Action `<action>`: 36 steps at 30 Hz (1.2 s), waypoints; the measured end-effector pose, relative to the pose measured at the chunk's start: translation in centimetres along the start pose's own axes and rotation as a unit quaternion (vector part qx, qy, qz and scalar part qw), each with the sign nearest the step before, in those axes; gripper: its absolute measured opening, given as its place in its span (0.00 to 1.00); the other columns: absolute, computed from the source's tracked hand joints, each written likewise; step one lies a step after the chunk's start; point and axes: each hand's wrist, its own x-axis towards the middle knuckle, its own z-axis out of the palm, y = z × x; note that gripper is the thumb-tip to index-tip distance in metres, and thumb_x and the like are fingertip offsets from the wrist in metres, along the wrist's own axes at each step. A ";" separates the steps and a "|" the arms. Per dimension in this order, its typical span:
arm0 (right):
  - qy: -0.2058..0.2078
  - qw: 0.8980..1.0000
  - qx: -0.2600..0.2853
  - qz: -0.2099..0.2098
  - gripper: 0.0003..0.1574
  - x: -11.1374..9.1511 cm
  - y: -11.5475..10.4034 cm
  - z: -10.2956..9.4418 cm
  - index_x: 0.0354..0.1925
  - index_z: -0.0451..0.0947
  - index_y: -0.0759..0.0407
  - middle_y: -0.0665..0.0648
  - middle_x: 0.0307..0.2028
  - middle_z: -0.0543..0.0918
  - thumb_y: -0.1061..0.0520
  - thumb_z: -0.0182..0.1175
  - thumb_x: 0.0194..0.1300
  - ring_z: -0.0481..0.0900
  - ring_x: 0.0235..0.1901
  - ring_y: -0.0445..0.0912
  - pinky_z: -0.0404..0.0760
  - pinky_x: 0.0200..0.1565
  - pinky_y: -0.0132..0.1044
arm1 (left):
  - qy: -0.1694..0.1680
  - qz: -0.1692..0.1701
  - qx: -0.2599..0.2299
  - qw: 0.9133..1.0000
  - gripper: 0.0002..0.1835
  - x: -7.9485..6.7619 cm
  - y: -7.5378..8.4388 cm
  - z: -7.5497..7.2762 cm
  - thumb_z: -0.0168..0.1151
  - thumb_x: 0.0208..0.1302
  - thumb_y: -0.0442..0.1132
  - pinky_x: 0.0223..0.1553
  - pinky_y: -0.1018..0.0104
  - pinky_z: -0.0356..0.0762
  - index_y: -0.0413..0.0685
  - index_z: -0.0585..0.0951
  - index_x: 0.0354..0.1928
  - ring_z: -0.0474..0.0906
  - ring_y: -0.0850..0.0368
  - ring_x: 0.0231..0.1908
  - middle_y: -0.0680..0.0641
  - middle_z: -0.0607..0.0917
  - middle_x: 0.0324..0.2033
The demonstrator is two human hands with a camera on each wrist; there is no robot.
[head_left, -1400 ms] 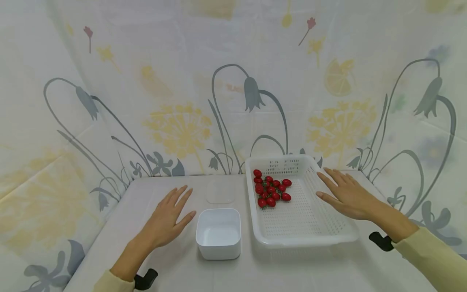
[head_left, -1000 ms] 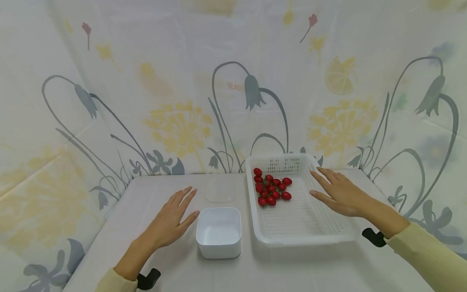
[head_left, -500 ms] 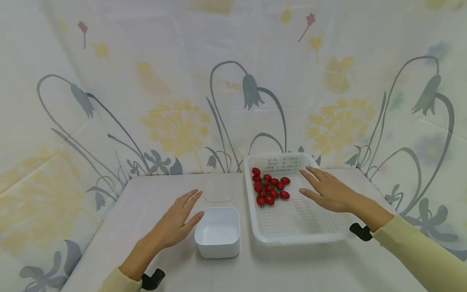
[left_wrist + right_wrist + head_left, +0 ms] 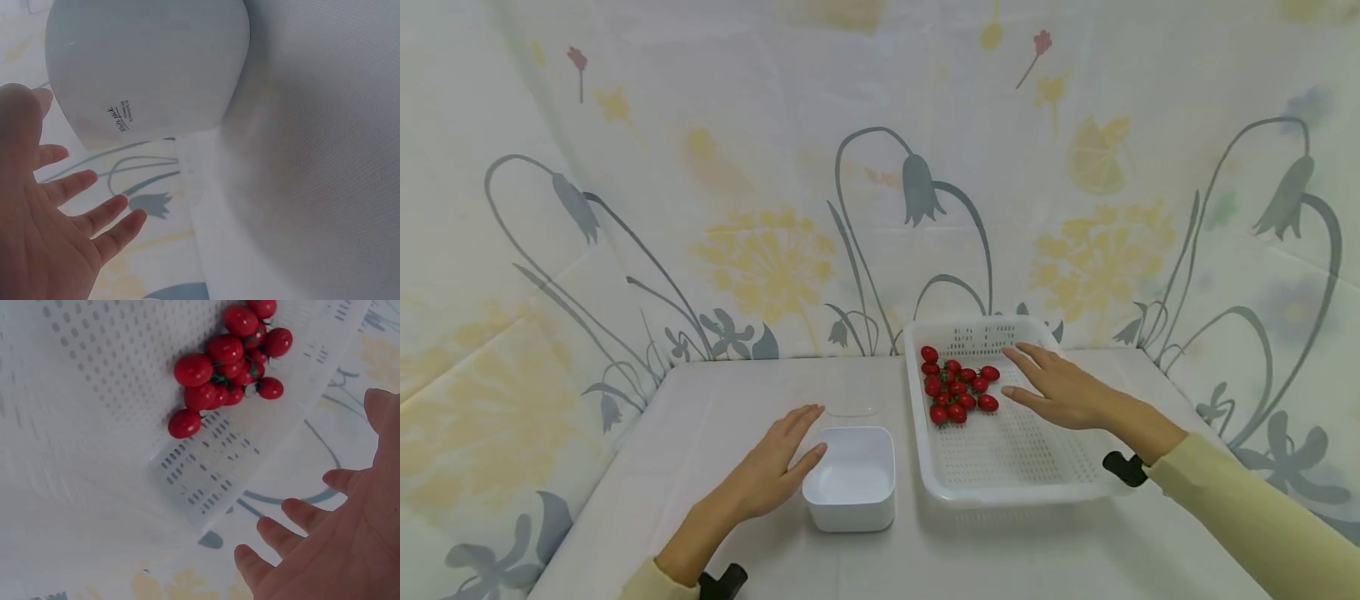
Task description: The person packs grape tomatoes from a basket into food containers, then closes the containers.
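Several red cherry tomatoes (image 4: 958,392), some with green stems, lie grouped in the left part of a white perforated plastic basket (image 4: 1015,493). My right hand (image 4: 1063,392) hovers above the basket, fingers extended toward the tomatoes and holding nothing. In the right wrist view the tomatoes (image 4: 228,362) sit apart from the fingers. A small white square container (image 4: 850,492) stands left of the basket with its top uncovered. My left hand (image 4: 775,471) is at the container's left side, fingers spread and holding nothing. Small dark print shows on the container wall (image 4: 150,69) in the left wrist view.
Behind the container a clear flat lid (image 4: 852,396) lies on the white tabletop (image 4: 715,433). A flower-patterned cloth (image 4: 880,208) hangs behind the table and at both sides.
My right hand has moved left over the basket, closer to the tomatoes. My left hand has moved right, up to the white container. Basket, tomatoes and container have stayed in place.
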 end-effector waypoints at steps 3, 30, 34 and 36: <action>0.000 1.000 0.004 -0.006 0.45 0.4 -0.1 0.0 0.78 0.53 0.65 0.74 0.75 0.57 0.39 0.50 0.79 0.57 0.72 0.73 0.59 0.68 0.74 | -0.005 -0.001 -0.020 1.000 0.36 -0.1 0.1 0.0 0.47 0.79 0.61 0.72 0.35 0.59 0.51 0.58 0.80 0.56 0.40 0.76 0.44 0.61 0.77; -0.048 0.995 0.087 0.010 0.46 3.5 -0.2 0.3 0.76 0.54 0.71 0.79 0.73 0.57 0.40 0.52 0.79 0.58 0.71 0.75 0.61 0.68 0.72 | -0.025 -0.108 -0.243 0.964 0.28 -0.4 0.4 0.2 0.61 0.75 0.45 0.37 0.65 0.86 0.49 0.69 0.73 0.77 0.45 0.56 0.38 0.72 0.69; -0.060 0.993 0.097 0.018 0.47 4.0 -0.3 0.4 0.76 0.53 0.72 0.80 0.72 0.58 0.39 0.52 0.78 0.59 0.70 0.74 0.61 0.68 0.72 | -0.033 -0.119 -0.277 0.953 0.28 -0.5 0.3 0.3 0.60 0.76 0.43 0.36 0.62 0.87 0.46 0.69 0.73 0.77 0.45 0.55 0.36 0.72 0.67; -0.066 0.992 0.103 0.022 0.48 4.3 -0.2 0.5 0.76 0.53 0.72 0.80 0.72 0.57 0.39 0.52 0.78 0.59 0.71 0.74 0.61 0.68 0.71 | -0.034 -0.118 -0.286 0.950 0.27 -0.6 0.3 0.2 0.59 0.76 0.42 0.36 0.60 0.88 0.45 0.69 0.72 0.77 0.44 0.55 0.35 0.72 0.67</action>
